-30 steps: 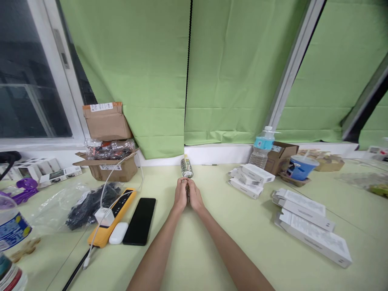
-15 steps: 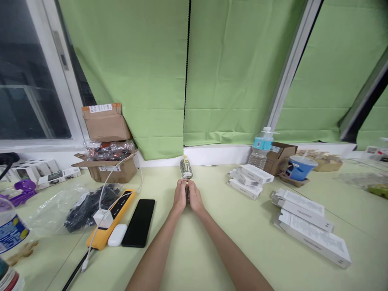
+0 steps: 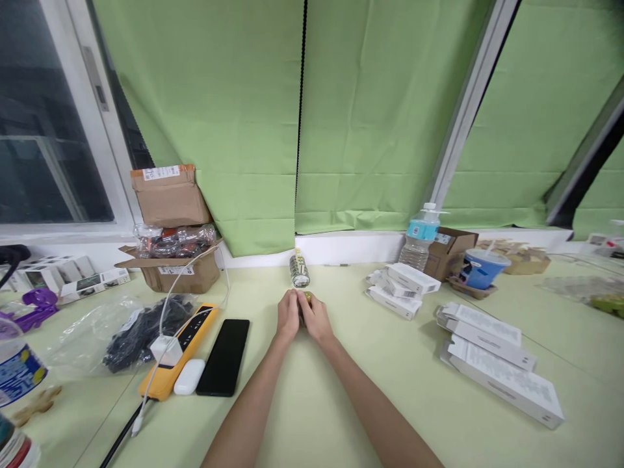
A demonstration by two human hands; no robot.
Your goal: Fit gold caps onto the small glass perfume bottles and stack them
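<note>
In the head view, the left hand (image 3: 288,313) and the right hand (image 3: 316,316) meet low over the middle of the bench (image 3: 312,403), their fingers curled in and brought close together around a small object (image 3: 307,297). Both have hold of it; a yellowish bit shows at the top between them and a dark strip lower down, while the rest is hidden by the fingers, so I cannot tell what it is. Just beyond the fingertips, apart from them, is a shiny patterned cylinder (image 3: 299,272), near the white ledge under the green blinds (image 3: 390,117). A thin pen (image 3: 336,264) lies to its right. Left of the forearms are a black phone (image 3: 223,357), a small white case (image 3: 190,377) just beside it, and an orange power strip (image 3: 160,383) carrying a white plug (image 3: 167,351). Behind these sits an open cardboard box (image 3: 180,276) with another box (image 3: 170,200) on top. To the right are a stack of white boxes (image 3: 402,286), longer white cartons (image 3: 504,380), an upright water bottle (image 3: 422,232) and a blue cup (image 3: 482,271).
</note>
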